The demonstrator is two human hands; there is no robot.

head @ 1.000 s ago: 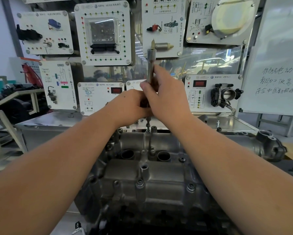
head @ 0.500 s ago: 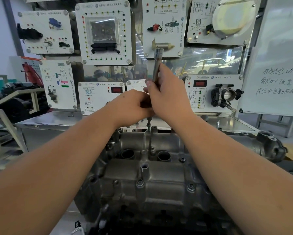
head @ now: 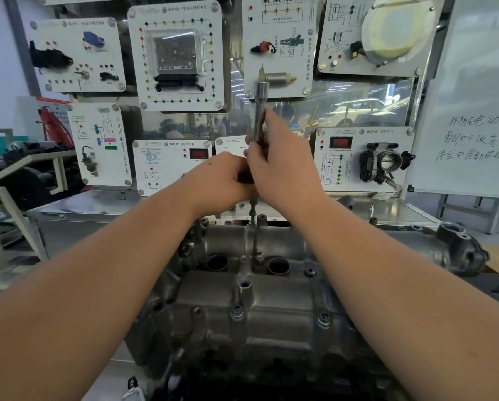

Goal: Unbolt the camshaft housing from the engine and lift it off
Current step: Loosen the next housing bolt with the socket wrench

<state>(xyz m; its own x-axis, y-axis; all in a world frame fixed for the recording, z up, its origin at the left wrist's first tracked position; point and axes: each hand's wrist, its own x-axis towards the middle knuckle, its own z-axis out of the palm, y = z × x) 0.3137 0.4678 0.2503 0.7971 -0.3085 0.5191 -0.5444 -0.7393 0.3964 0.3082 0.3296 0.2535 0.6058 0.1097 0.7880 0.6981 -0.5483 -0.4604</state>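
Head view: both hands work one tool at the far edge of the camshaft housing (head: 251, 299). Right hand (head: 283, 169) has its grip clenched round the shaft of a chrome socket extension (head: 260, 111), held close to upright. Left hand (head: 222, 183) is curled at the lower end of the tool, grasping it where the right hand partly hides it. The driver tip (head: 252, 211) drops onto a bolt at the rear rim.

Housing sits on the engine on the steel tabletop (head: 77, 206), dead centre. Several bolts (head: 237, 311) are seated along the near edge, so unbolting is not finished.

Handling, my read: cast alloy, rigid, no flex, moderately heavy, likely needs both hands. Surface looks oily and dull, so expect a slippery hold. The sealing face underneath is the fragile part; don't pry on it. Best purchase looks like the two short ends, palms under the outer flanges, lift straight up and level. Avoid the open bores (head: 217, 262) as finger holds. The throttle body panel (head: 366, 160) behind is close, so watch clearance.
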